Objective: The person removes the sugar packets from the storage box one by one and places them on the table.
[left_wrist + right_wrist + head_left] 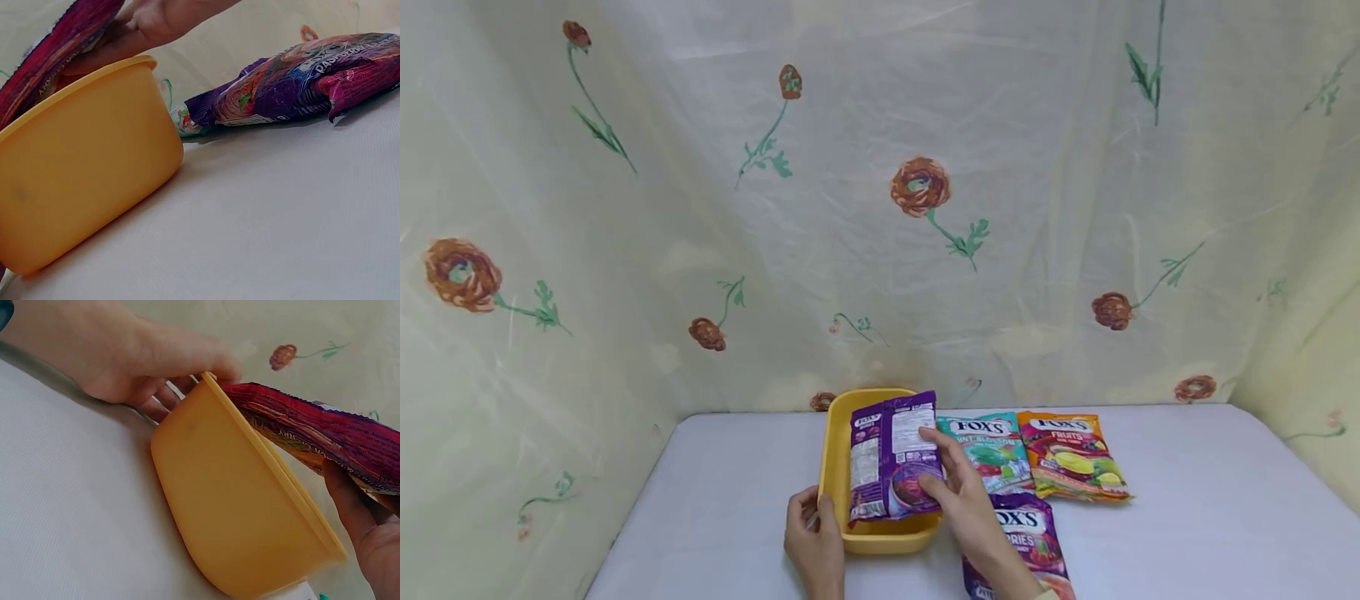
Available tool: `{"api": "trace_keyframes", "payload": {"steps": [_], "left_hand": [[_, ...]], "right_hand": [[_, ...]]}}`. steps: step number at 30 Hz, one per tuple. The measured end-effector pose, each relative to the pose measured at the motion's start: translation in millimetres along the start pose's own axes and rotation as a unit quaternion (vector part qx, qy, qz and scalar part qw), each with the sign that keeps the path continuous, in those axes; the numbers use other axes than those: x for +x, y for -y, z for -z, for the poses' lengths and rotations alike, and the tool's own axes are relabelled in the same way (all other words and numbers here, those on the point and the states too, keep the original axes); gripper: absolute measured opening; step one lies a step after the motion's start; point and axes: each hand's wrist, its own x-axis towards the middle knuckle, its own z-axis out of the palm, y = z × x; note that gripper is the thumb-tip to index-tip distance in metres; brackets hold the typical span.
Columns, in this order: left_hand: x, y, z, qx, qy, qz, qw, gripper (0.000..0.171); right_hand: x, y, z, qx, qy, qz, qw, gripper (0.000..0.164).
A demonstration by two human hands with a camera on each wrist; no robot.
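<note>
A yellow plastic tub [891, 545] stands on the white tabletop. At its left side my left hand [815, 537] grips the wall, the thumb over the rim and the fingers outside, as the right wrist view also shows. My right hand [964, 492] holds a purple candy bag [880, 458] by its right edge, back label up, over the tub's opening. In the right wrist view that bag [312, 428] lies tilted above the rim, with fingers beneath it. The bag hides most of the tub's inside.
Right of the tub lie a teal candy bag [988, 450], an orange fruit candy bag [1075, 458] and a second purple candy bag [1033, 542], partly under my right forearm. A flower-patterned curtain [850, 250] hangs behind and at both sides of the table [722, 500].
</note>
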Motion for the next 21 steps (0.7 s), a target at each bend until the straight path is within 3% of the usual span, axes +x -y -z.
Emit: {"api": "trace_keyframes", "payload": {"steps": [10,21], "left_hand": [[2.0,-2.6,-1.0,0.024,0.003,0.02,0.9995,0.018],[2.3,0.6,-0.2,-0.002,0.001,-0.01,0.9999,0.014]], "right_hand": [[-5.9,4.8,6.1,-0.016,-0.009,-0.012,1.0,0.056],[-9.9,2.9,15.3,-0.018,-0.033,-0.052,0.998,0.055]]}}
